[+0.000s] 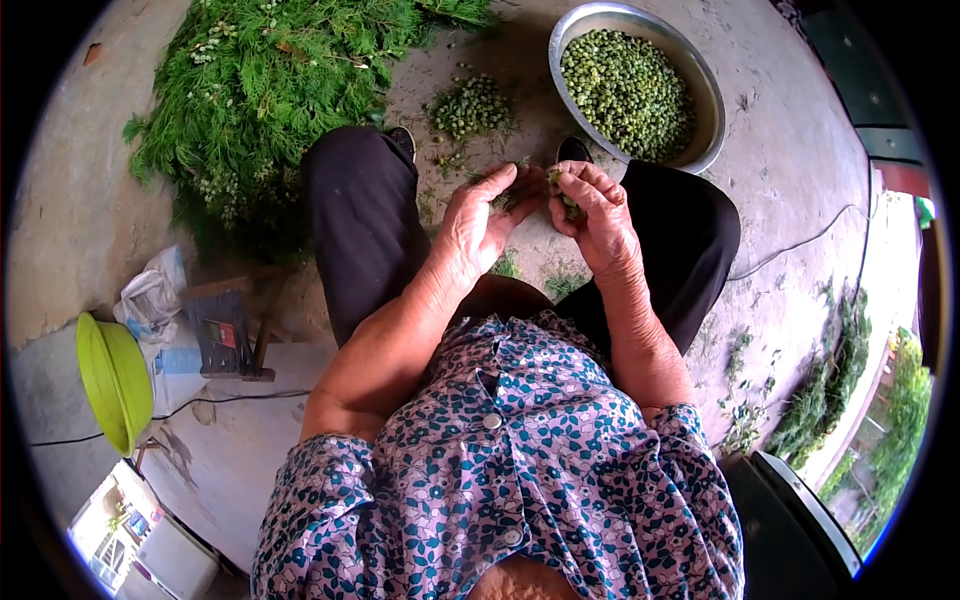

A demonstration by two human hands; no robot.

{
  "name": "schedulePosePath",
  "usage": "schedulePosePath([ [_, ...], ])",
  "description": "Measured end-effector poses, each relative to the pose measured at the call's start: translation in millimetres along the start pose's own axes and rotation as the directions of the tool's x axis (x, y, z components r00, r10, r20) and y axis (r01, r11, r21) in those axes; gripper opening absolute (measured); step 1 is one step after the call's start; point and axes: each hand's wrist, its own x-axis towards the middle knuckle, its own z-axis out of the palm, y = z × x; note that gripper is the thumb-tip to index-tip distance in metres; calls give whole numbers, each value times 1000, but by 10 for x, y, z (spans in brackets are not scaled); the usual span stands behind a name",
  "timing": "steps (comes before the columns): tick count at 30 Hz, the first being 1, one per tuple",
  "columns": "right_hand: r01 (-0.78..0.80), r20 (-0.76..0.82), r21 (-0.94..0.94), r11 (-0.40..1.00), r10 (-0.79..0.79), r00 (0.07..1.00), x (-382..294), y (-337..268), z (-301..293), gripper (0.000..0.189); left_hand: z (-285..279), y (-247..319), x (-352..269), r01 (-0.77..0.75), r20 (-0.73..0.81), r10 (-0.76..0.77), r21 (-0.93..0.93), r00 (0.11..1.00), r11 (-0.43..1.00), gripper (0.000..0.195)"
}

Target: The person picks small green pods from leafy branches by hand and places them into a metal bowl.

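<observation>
My left hand (480, 225) holds a small green conifer sprig (504, 201) between thumb and fingers, much of it hidden by the hand. Close beside it, my right hand (604, 221) is curled around a few small green seed cones (574, 206), which show between the thumb and fingers. Both hands are above the floor between my knees. Beyond them lies a loose pile of green cones (471, 106) on the concrete. A wide metal basin (712, 139) at the upper right holds a thick layer of picked cones (626, 94).
A large heap of leafy conifer branches (277, 82) covers the floor at upper left. A lime-green plastic basin (112, 382), a white sack (154, 296) and a small wooden stool (225, 330) stand at left. A cable (802, 244) and more branches (825, 382) lie at right.
</observation>
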Motion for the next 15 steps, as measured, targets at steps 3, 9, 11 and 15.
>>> schedulePosePath([
  [3,8,-2,-111,994,-8,1000,-2,5,-11,9,6,0,-21,-13,24,11,81,1000,997,31],
  [9,10,-16,316,949,-5,1000,-13,-71,86,14,125,42,-108,-8,56,3,93,998,996,49],
  [11,13,44,221,975,-24,999,24,18,-43,12,115,36,-98,5,56,-8,54,998,999,53],
  [15,4,127,-78,997,6,992,-23,20,-16,7,134,46,-58,74,135,-52,-166,990,983,62],
])
